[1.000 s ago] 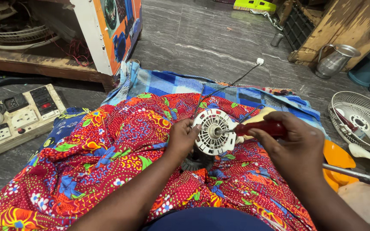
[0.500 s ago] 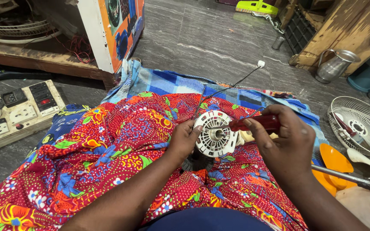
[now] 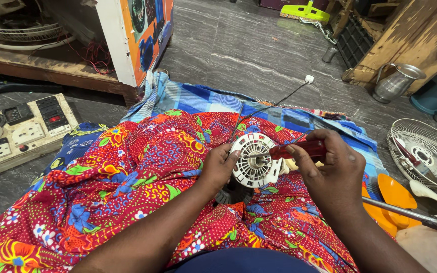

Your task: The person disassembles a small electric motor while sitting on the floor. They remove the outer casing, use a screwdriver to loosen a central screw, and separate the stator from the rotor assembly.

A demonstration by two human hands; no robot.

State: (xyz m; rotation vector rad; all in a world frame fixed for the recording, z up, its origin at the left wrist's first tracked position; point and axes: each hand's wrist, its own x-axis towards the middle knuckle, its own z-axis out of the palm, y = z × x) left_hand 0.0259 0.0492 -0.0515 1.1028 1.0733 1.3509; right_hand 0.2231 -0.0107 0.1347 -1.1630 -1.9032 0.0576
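White plastic, slotted and round, forms the fan motor housing (image 3: 253,160) that sits at the centre of the view, resting on a red floral cloth (image 3: 127,172) draped over the person's lap. Left hand (image 3: 218,166): fingers curled against the housing's left rim, steadying it from the side. Right hand (image 3: 332,169): clenched around the red handle of a screwdriver (image 3: 299,149), whose metal shaft points left and meets the housing near its hub (the tip itself is too small to make out). A thin black cable (image 3: 279,103) runs from behind the housing up and to the right across the grey stone floor (image 3: 238,50), ending in a small white plug (image 3: 309,79). Beneath the floral cloth lies a blue checked cloth (image 3: 198,98). At far left, on the floor, a cream switchboard (image 3: 26,131) with sockets and black switches. At right, a white wire fan guard (image 3: 423,151) lies flat, with orange fan blades (image 3: 395,194) just beside it and a metal rod (image 3: 405,212) crossing over them. A steel jug (image 3: 395,82) stands near wooden furniture at upper right; a green brush (image 3: 304,11) lies at the top edge.
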